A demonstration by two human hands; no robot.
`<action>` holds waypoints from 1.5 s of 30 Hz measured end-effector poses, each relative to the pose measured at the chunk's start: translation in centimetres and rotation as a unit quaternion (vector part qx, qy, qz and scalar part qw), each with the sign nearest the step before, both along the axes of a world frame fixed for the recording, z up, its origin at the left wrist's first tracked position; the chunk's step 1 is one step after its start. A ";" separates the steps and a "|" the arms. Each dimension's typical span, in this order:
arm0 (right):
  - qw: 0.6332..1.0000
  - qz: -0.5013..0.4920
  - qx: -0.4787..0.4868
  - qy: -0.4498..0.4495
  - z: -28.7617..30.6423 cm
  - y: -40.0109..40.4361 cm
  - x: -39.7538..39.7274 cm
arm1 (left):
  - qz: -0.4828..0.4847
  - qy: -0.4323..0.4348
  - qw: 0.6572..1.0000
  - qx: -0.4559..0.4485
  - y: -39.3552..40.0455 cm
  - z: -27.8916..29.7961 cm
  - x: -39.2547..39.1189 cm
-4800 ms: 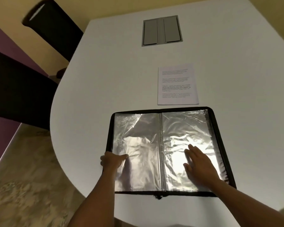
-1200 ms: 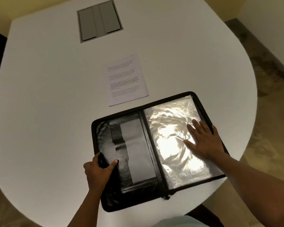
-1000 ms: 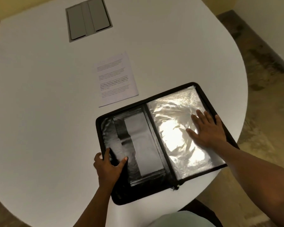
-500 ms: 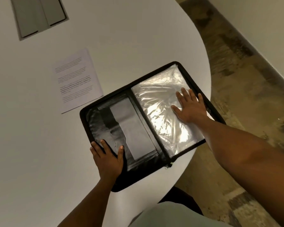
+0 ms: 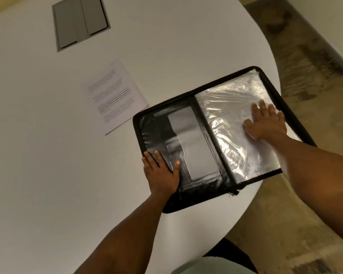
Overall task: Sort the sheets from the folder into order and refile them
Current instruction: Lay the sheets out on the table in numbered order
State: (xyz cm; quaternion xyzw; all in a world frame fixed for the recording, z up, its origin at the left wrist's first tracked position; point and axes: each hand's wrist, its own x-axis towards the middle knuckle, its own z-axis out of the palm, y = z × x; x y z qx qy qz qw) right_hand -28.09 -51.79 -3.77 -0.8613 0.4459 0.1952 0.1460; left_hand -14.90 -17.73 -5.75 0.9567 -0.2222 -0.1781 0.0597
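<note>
The black folder (image 5: 196,147) lies open at the right of the frame, on the white table (image 5: 38,155), its near corner overhanging the edge. The left hand (image 5: 160,173) lies flat on its dark inside cover; the right hand (image 5: 265,123) presses flat on the clear sleeves (image 5: 226,115). 1 printed sheet (image 5: 115,95) lies just beside the folder at upper left. A grey hatch (image 5: 80,20) sits in the tabletop at the top.

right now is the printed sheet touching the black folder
Cannot tell. In the head view the printed sheet's near corner comes right up to the black folder's far left edge, with no clear gap or overlap visible.
</note>
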 end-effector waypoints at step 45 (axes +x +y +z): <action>0.916 0.038 0.105 -0.386 3.5 16.5 24.5 | 0.197 0.039 0.961 -0.188 5.4 4.0 17.8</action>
